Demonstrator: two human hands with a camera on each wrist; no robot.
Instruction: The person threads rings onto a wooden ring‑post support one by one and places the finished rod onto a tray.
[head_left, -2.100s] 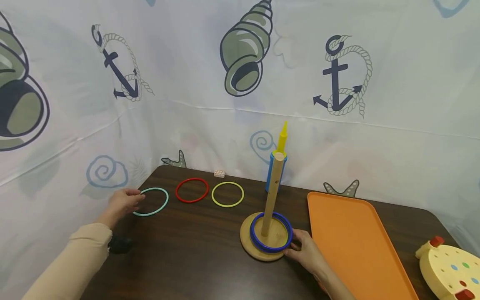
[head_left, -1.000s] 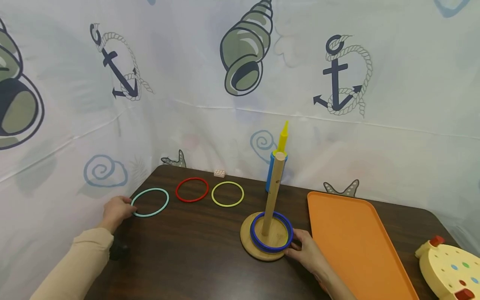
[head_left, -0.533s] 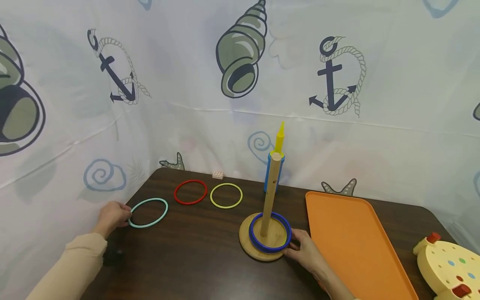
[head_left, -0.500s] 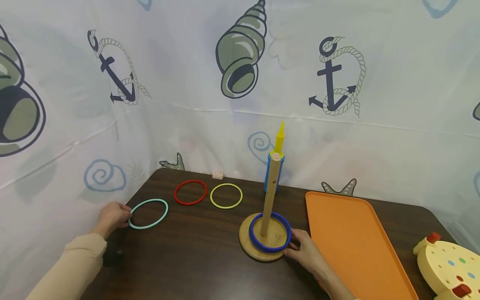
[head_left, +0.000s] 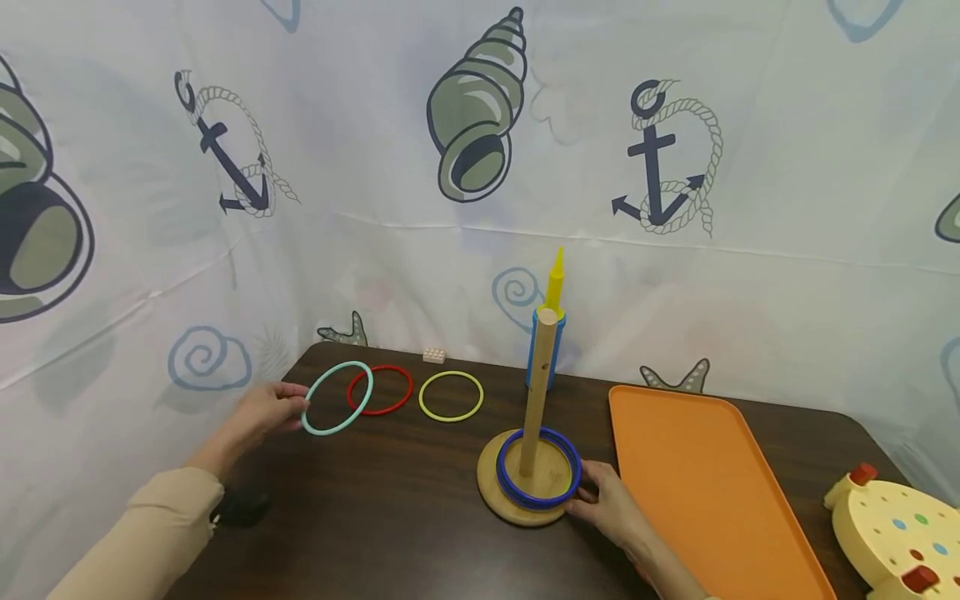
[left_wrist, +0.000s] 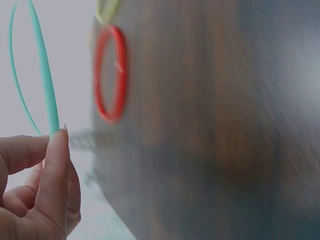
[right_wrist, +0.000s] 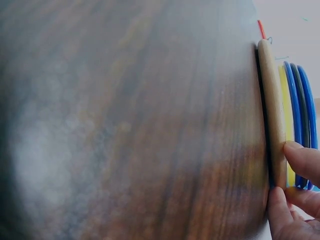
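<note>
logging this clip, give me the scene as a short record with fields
left hand: pinches the mint ring, which is tilted
right hand: grips the wooden stand at its base edge
on the stand: blue rings above a lower yellow ring, around the peg
lying on the table: red ring, loose yellow ring
back of table: pale block, blue-and-yellow tube
right side, head view: orange tray, cream spotted toy

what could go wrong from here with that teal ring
The left hand pinches the teal ring at one edge, so it might slip or swivel. In the head view it overlaps the red ring and could nudge it if lowered. A low pass might also bump the wooden post.
</note>
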